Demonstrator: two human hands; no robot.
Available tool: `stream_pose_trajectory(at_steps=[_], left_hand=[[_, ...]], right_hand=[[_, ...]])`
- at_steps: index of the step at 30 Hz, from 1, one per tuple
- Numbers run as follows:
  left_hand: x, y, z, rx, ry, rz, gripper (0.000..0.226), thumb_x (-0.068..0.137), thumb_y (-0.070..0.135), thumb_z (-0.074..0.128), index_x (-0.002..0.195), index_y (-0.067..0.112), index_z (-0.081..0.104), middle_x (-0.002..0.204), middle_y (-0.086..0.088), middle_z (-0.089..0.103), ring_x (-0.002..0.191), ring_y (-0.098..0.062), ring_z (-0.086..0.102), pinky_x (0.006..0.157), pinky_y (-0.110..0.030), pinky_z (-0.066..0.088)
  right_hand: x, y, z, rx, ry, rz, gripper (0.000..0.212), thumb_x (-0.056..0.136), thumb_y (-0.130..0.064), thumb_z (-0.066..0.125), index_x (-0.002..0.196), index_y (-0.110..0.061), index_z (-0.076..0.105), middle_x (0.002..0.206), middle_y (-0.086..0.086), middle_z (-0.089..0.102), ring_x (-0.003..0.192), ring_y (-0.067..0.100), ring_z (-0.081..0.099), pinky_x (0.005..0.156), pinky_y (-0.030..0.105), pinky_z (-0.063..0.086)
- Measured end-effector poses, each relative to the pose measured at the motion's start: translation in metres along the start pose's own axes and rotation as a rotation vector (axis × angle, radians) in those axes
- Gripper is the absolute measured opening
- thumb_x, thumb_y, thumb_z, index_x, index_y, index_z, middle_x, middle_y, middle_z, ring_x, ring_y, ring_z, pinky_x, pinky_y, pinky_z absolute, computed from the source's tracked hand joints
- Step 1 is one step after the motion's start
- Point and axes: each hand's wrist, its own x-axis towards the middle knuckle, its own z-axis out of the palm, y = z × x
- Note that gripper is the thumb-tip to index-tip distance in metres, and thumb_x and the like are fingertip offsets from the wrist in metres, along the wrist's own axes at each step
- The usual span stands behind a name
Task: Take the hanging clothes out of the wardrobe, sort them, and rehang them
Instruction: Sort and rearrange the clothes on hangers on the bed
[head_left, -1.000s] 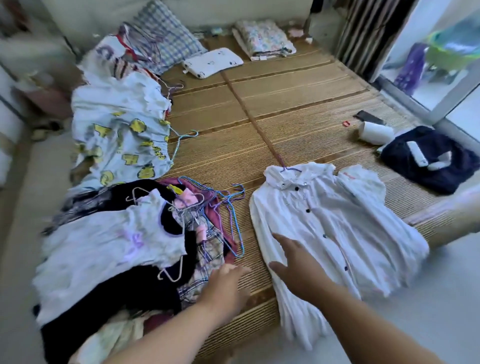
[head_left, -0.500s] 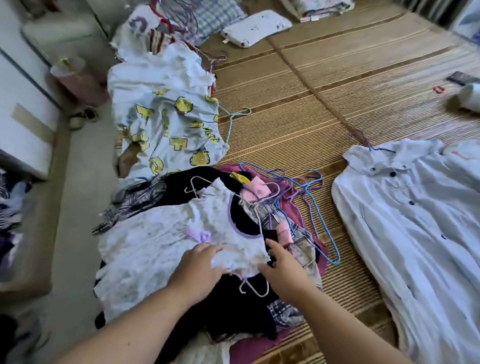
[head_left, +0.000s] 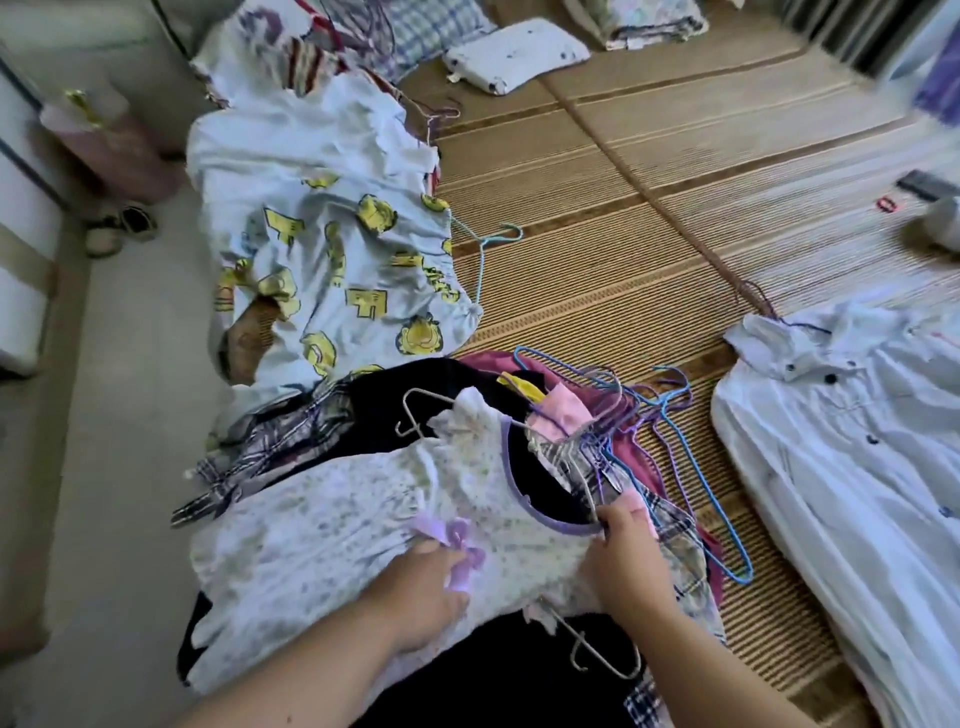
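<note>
A white floral top with purple trim and a bow (head_left: 332, 525) lies on top of a heap of dark and plaid clothes (head_left: 415, 415) at the bed's near left edge, a metal hanger (head_left: 415, 410) still in it. My left hand (head_left: 421, 587) presses flat on the top beside the bow. My right hand (head_left: 623, 551) pinches its purple neckline and shoulder. Several blue and purple wire hangers (head_left: 665, 431) fan out to the right of the heap. A white buttoned shirt (head_left: 852, 447) lies spread at the right.
A pale blue cartoon-print garment (head_left: 332, 244) on a blue hanger lies behind the heap. Pillows and folded bedding (head_left: 514, 52) sit at the head of the bamboo mat (head_left: 649, 197). A white roll (head_left: 943, 223) and small items lie far right. Floor and shoes (head_left: 119, 228) are at left.
The view swung left from the white shirt to the heap. Both hands left the mat's edge and came onto the floral top; the right hand now pinches its neckline.
</note>
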Motion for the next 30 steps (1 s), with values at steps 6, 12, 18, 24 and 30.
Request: stream_pose_trajectory(at_steps=[6, 12, 18, 24, 30], left_hand=[[-0.015, 0.047, -0.069, -0.022, 0.304, 0.081, 0.054, 0.088, 0.027, 0.052, 0.140, 0.032, 0.040, 0.149, 0.002, 0.026, 0.124, -0.015, 0.043, 0.103, -0.025, 0.036], [-0.051, 0.090, -0.133, 0.308, 0.612, 0.074, 0.068, 0.085, 0.041, 0.056, 0.146, 0.031, 0.026, 0.147, 0.002, 0.030, 0.135, -0.024, 0.024, 0.114, -0.037, 0.020], [-0.110, 0.100, -0.157, 0.324, 0.550, -0.046, 0.031, 0.094, 0.029, 0.038, 0.122, 0.035, 0.051, 0.125, 0.006, 0.055, 0.122, -0.022, 0.043, 0.108, -0.049, 0.023], [-0.175, 0.124, -0.148, 0.173, 0.559, 0.121, 0.019, 0.097, 0.030, 0.040, 0.104, 0.033, 0.057, 0.104, 0.006, 0.061, 0.101, -0.021, 0.055, 0.094, -0.039, 0.038], [-0.230, 0.168, -0.103, 0.103, 0.511, 0.244, 0.016, 0.097, 0.029, 0.045, 0.101, 0.025, 0.059, 0.099, 0.001, 0.061, 0.092, -0.021, 0.056, 0.076, -0.034, 0.044]], right_hand=[[-0.044, -0.030, -0.040, -0.044, 0.033, -0.155, 0.020, 0.087, -0.006, 0.046, 0.097, -0.023, 0.052, 0.100, 0.002, 0.051, 0.091, 0.018, 0.051, 0.066, 0.025, 0.034], [-0.089, -0.064, -0.099, -0.024, 0.037, -0.268, 0.018, 0.089, -0.016, 0.049, 0.085, -0.034, 0.049, 0.085, -0.005, 0.059, 0.074, 0.013, 0.052, 0.063, 0.026, 0.037], [-0.130, -0.073, -0.159, -0.075, 0.135, -0.370, 0.020, 0.085, -0.018, 0.056, 0.079, -0.036, 0.049, 0.074, -0.010, 0.058, 0.071, 0.009, 0.053, 0.061, 0.019, 0.039], [-0.170, -0.054, -0.196, -0.029, 0.198, -0.422, 0.028, 0.086, -0.016, 0.061, 0.081, -0.042, 0.055, 0.070, -0.017, 0.058, 0.069, 0.006, 0.056, 0.062, 0.022, 0.041], [-0.221, 0.001, -0.223, 0.065, 0.260, -0.420, 0.017, 0.089, -0.022, 0.062, 0.095, -0.038, 0.065, 0.077, -0.015, 0.063, 0.071, 0.006, 0.057, 0.059, 0.017, 0.038]])
